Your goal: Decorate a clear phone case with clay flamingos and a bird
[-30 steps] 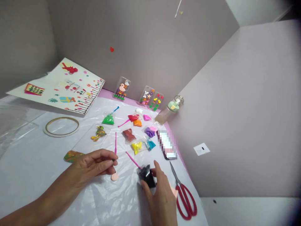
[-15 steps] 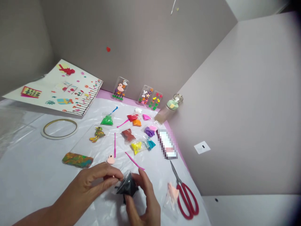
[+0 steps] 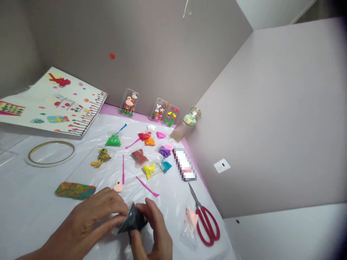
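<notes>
Below a grey wall (image 3: 135, 43), over a white-covered table (image 3: 24, 206), pinching the clear wrap with the left hand (image 3: 89, 216) and gripping the black packet (image 3: 133, 219) between thumb and fingers of the right hand (image 3: 157, 233), with red-handled scissors (image 3: 200, 207) right of it and a small peach piece (image 3: 118, 187) beyond.

My L hand (image 3: 89, 220) comes in from the side, thumb + fingertips pinched; R hand (image 3: 154, 231) opp., thumb + index curled in.

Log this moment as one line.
left hand: pinching black clay bag | right hand: gripping same bag | nearby: peach clay piece, pink tool | right side: scissors
</notes>
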Motion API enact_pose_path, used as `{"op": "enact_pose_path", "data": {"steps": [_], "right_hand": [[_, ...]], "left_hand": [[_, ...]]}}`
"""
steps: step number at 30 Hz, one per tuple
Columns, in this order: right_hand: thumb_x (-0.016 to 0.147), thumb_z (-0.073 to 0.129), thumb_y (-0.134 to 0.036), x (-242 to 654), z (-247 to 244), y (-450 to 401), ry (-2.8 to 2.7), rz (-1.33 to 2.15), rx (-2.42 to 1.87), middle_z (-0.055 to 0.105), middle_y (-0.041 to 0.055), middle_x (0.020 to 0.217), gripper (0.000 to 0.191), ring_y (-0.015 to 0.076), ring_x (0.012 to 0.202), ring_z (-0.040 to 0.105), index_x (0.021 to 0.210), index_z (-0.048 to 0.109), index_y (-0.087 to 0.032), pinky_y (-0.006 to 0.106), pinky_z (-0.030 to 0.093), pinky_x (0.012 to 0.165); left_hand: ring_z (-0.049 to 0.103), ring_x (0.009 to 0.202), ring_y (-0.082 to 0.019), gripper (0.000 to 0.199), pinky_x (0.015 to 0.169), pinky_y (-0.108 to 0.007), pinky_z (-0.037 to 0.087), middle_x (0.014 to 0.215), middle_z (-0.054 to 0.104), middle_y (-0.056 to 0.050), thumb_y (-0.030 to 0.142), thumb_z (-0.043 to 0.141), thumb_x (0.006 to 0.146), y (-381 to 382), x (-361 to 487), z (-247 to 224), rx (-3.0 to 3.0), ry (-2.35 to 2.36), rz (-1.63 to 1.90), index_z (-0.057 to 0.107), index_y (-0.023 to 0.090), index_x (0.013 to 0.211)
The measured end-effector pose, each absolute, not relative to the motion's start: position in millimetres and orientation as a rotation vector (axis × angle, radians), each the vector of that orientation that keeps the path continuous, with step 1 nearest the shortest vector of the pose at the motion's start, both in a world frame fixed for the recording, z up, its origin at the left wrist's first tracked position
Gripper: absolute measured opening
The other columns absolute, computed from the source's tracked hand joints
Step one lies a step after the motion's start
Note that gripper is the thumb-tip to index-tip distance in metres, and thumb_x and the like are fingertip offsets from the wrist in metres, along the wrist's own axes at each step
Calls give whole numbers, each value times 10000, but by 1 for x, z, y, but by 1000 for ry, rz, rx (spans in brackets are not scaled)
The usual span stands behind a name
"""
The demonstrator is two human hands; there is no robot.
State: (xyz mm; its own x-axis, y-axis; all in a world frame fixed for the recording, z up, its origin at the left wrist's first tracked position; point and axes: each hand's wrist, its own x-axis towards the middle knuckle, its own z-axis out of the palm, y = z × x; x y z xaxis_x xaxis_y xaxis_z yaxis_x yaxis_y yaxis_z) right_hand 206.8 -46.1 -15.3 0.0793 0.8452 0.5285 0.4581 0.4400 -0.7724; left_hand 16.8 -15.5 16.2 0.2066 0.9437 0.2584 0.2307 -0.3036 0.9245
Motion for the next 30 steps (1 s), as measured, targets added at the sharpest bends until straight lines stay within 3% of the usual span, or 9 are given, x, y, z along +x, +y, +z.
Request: {"op": "enact_pose_path", "data": {"steps": [8, 12, 17, 22, 25, 27, 30], "right_hand": [[879, 659, -78, 217, -11, -40, -1617, 358, -1154, 806, 67, 1188, 600, 233, 1022, 812, 1439, 619, -290, 305, 691, 868], [852, 656, -65, 211, -9, -43, -1643, 299, -1187, 787, 72, 1236, 657, 238, 1078, 796, 1465, 601, -297, 315, 679, 909], [829, 689, -98, 205, -7, -48, -1645, 384, -1192, 795, 62, 1184, 619, 242, 1009, 795, 1413, 645, -299, 334, 685, 888], [790, 651, -46, 210, -10, -48, -1582, 484, -1265, 798, 60, 1222, 656, 242, 1027, 805, 1402, 663, -284, 286, 684, 864], [759, 654, -39, 212, -12, -51, -1580, 483, -1287, 802, 54, 1222, 698, 240, 1000, 812, 1412, 665, -286, 275, 684, 860], [748, 673, -44, 216, -9, -53, -1630, 469, -1265, 810, 39, 1205, 734, 231, 951, 821, 1436, 652, -301, 263, 686, 841], [787, 682, -55, 235, 2, -49, -1788, 475, -1208, 826, 22, 1168, 750, 207, 896, 832, 1489, 607, -309, 236, 681, 806]], "left_hand": [[737, 1028, -160, 225, 946, -162, 517, 1139, 765, 25, 362, 659, 1006, -21, 22, 13, 1905, 1070, 1297, 718, 397, 1220], [745, 1009, -147, 193, 936, -143, 527, 1087, 778, 25, 265, 628, 999, -21, 20, 12, 1870, 1115, 1254, 753, 366, 1105], [748, 1023, -171, 142, 942, -165, 547, 1036, 779, 21, 349, 667, 973, -19, 16, 18, 1712, 1183, 1176, 805, 347, 941], [714, 1125, -227, 175, 963, -216, 559, 1068, 786, 20, 460, 810, 858, -16, 14, 29, 1569, 1205, 1161, 793, 366, 1005], [714, 1092, -219, 81, 967, -227, 550, 1036, 775, 13, 427, 776, 891, -14, 12, 33, 1588, 1158, 1087, 799, 348, 886], [724, 1064, -212, 132, 963, -220, 545, 1013, 773, 12, 416, 755, 909, -14, 11, 34, 1591, 1122, 1032, 801, 342, 810], [724, 1116, -229, 99, 999, -226, 543, 1077, 791, 22, 446, 814, 854, -13, 7, 34, 1577, 1108, 1036, 821, 365, 910]]}}
